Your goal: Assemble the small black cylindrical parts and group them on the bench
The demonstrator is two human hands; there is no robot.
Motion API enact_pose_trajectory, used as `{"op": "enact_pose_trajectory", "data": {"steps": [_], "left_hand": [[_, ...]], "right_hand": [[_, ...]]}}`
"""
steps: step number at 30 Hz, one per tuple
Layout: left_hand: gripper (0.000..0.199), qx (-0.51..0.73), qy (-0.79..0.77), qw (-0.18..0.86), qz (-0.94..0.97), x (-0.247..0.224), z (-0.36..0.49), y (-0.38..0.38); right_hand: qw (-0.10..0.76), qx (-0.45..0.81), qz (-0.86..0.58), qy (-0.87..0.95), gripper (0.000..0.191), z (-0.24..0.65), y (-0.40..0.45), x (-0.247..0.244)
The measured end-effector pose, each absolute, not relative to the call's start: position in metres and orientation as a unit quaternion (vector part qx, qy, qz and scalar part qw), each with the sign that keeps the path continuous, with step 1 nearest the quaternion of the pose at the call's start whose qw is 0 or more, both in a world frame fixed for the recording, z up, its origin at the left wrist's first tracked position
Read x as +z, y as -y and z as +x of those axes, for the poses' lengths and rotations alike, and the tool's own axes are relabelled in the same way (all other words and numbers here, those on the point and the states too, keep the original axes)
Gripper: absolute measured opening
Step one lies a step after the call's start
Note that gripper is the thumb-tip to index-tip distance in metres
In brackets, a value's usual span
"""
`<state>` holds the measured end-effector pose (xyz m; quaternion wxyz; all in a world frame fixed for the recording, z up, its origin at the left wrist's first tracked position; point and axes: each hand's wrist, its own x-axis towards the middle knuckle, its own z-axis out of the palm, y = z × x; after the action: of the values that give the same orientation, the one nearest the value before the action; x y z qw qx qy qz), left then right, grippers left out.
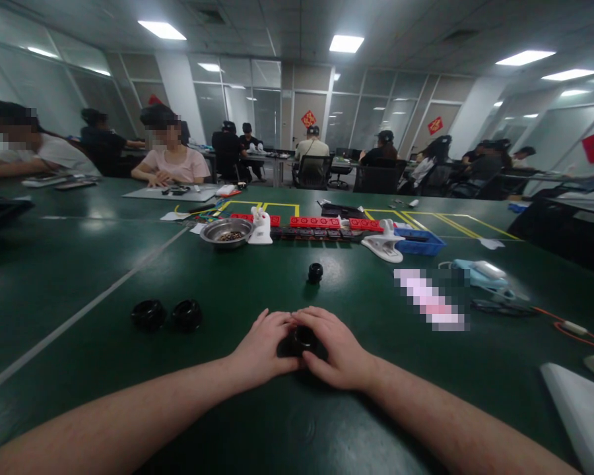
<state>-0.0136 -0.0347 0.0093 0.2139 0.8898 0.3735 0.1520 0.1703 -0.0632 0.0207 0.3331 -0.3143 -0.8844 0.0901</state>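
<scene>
My left hand (264,346) and my right hand (334,349) curve around a small glossy black pot-like piece (304,338) with a round opening on top. It stands at the middle of the green table (257,422), and fingers of both hands meet on its far side. Thumbs close in on its near side and partly hide it. Straight ahead of my hands stands another such black piece (315,272). Two more, a left one (148,314) and a right one (187,315), lie side by side to the left.
Farther back are a metal bowl (212,231) of small bits, a white stand (261,227), red blocks (315,222), a second white stand (385,244) and a blue tray (418,243). A light-blue device (482,274) with cables lies right. A person (171,155) sits across the table.
</scene>
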Motion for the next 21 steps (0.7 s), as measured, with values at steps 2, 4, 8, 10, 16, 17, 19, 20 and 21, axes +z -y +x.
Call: {"op": "enact_pose_trajectory", "data": {"steps": [2,4,8,10,16,17,19,20,21], "left_hand": [[0.047,0.151,-0.374,0.217,0.889,0.0084,-0.0135,0.0336],[0.047,0.149,-0.376,0.216,0.889,0.0072,-0.0137,0.0325],[0.047,0.144,-0.379,0.214,0.889,0.0064,-0.0137,0.0324],[0.048,0.144,-0.379,0.212,0.889,0.0066,-0.0136,0.033],[0.05,0.148,-0.375,0.215,0.89,0.0077,-0.0142,0.0337],[0.05,0.146,-0.374,0.217,0.89,0.0081,-0.0143,0.0339],[0.051,0.145,-0.375,0.219,0.889,0.0088,-0.0143,0.0343],[0.051,0.145,-0.375,0.219,0.889,0.0091,-0.0143,0.0345],[0.051,0.146,-0.376,0.218,0.889,0.0093,-0.0142,0.0347]], "right_hand": [[0.334,0.086,-0.307,0.887,0.052,0.1709,0.0626,0.0203],[0.344,0.074,-0.322,0.879,0.055,0.1704,0.0618,0.02],[0.353,0.062,-0.347,0.867,0.043,0.1686,0.0617,0.0201],[0.356,0.071,-0.329,0.872,0.037,0.1689,0.0626,0.0202],[0.352,0.075,-0.305,0.882,0.056,0.1704,0.0636,0.0212],[0.353,0.068,-0.318,0.877,0.056,0.1702,0.0633,0.0212],[0.359,0.056,-0.343,0.866,0.054,0.1696,0.0625,0.021],[0.36,0.052,-0.351,0.863,0.052,0.1693,0.0622,0.0208],[0.36,0.05,-0.355,0.861,0.049,0.169,0.062,0.0207]]}}
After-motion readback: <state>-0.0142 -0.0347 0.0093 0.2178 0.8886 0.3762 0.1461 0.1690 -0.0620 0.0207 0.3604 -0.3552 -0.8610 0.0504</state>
